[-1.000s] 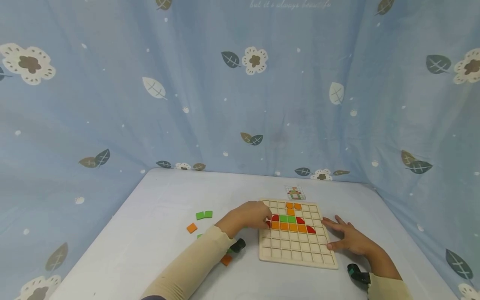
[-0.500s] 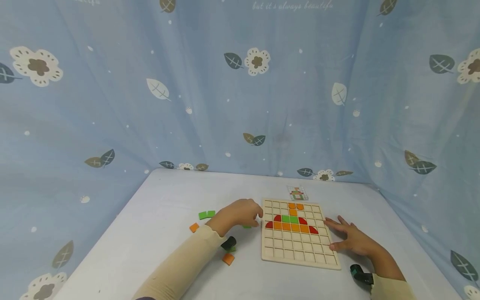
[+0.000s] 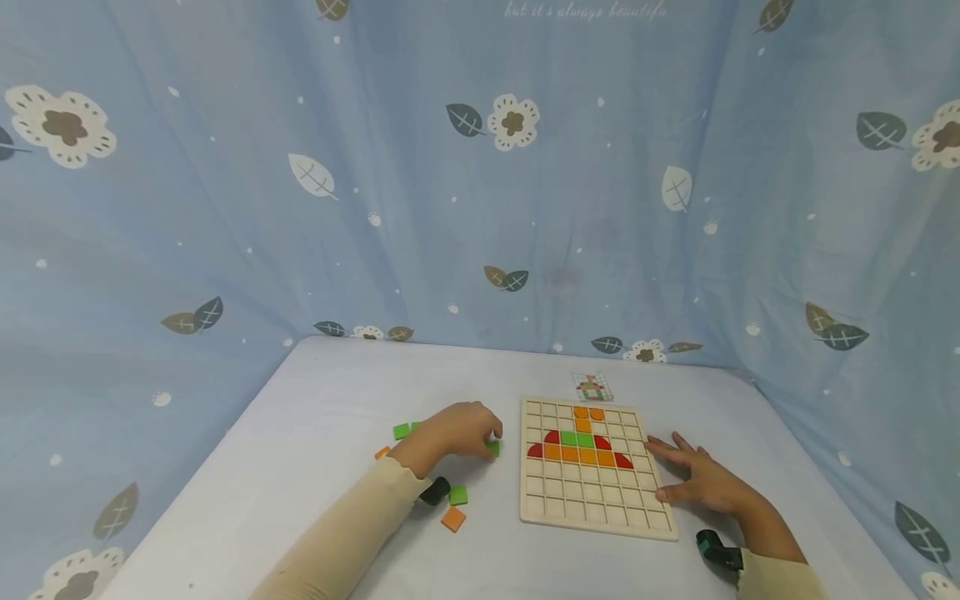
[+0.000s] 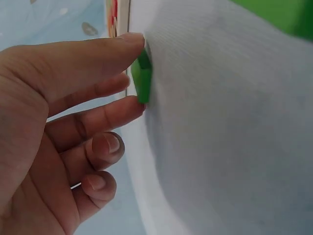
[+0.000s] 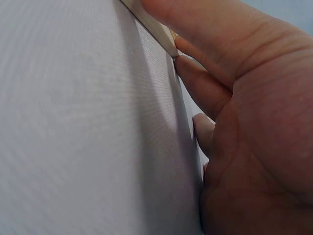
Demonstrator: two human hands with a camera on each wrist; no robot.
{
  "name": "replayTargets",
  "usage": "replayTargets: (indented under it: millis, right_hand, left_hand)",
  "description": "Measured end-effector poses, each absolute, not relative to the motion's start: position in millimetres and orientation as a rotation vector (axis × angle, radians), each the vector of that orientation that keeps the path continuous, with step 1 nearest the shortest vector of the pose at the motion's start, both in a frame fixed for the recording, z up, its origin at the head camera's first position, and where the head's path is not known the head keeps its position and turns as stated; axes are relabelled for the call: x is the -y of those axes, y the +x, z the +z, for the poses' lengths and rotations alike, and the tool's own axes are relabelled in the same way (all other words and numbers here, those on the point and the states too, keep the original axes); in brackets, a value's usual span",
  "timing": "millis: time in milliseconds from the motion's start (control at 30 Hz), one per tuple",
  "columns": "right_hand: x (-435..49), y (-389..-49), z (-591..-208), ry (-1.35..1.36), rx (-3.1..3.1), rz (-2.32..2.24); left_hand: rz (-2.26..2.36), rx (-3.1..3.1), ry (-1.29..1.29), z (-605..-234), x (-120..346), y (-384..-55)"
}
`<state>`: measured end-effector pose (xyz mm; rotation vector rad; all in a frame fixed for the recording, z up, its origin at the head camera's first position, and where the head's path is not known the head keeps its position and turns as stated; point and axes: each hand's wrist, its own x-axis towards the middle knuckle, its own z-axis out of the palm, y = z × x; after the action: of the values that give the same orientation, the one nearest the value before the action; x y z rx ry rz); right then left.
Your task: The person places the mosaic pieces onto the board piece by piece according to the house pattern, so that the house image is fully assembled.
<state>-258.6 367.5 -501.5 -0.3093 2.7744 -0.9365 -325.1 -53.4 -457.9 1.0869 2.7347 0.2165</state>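
My left hand (image 3: 460, 430) is down at the table left of the wooden grid board (image 3: 588, 514). In the left wrist view its thumb and a finger pinch a small green square tile (image 4: 142, 81) by opposite edges, while the other fingers bend loosely. My right hand (image 3: 697, 477) lies at the board's right edge with fingers spread, thumb and fingertips touching the edge. On the board sit orange round tiles (image 3: 596, 414), a row of orange squares (image 3: 570, 454), green squares (image 3: 575, 438) and red quarter-round tiles (image 3: 623, 461).
Loose tiles lie left of the board: a green square (image 3: 458, 496), an orange square (image 3: 453, 520), more green ones (image 3: 401, 432) and a partly hidden orange one (image 3: 382, 452). A pattern card (image 3: 592, 387) lies beyond the board. A blue curtain (image 3: 420, 208) hangs behind the table.
My left hand has withdrawn from the board's left side, leaving a red tile in the grid, and moved left to the green tile. My right hand has stayed at the board edge.
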Motion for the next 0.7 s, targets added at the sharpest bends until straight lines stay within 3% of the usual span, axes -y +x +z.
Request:
replayTargets:
  millis: [700]
  right_hand:
    - [-367.3, -257.8, -500.7, -0.331, -2.772, -0.948]
  left_hand:
    - [0.256, -2.684, 1.130, -457.6, 60.4, -326.0]
